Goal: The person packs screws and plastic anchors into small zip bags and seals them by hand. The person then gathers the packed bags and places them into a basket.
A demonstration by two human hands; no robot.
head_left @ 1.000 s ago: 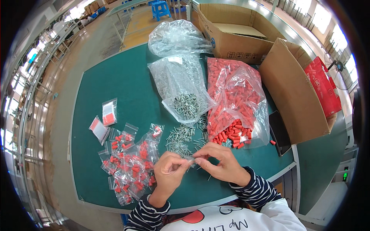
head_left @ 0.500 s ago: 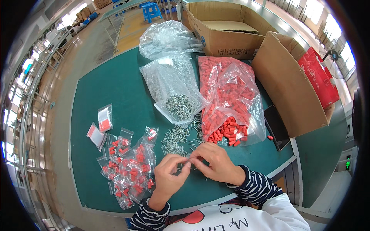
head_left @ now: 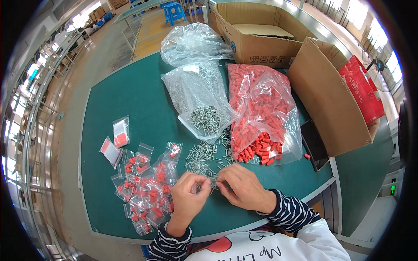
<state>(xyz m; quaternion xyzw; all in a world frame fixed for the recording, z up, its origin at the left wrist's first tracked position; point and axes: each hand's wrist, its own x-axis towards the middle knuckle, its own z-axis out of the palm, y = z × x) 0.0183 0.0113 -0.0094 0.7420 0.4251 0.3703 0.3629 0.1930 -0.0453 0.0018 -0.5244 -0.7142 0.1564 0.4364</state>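
While two flat, clear plastic packets [head_left: 121,131] with white and red showing through lie one just beside the other on the left of the green tabletop [head_left: 104,100], a heap of small clear plastic bags [head_left: 152,194] holding red, tube-shaped pieces spreads nearer the person. Right of this heap is the left hand [head_left: 188,195], its thumb and forefinger pinching a small, see-through scrap of plastic [head_left: 213,179], mostly hidden by the fingertips. Beyond the hands, a large clear plastic bag [head_left: 187,87] lies with its mouth toward the person, and silvery, thin metal pins [head_left: 201,154] are scattered in front of it. The right hand [head_left: 244,187] meets the scrap from the other side, fingers curled and tips drawn near the thumb; whether they grip it, I cannot tell. Farther right, a big clear bag of red plastic tubes [head_left: 261,95] lies open toward the person, then a black, shallow tray [head_left: 314,145] and a brown cardboard box [head_left: 326,100] with a red package [head_left: 361,89] in it.
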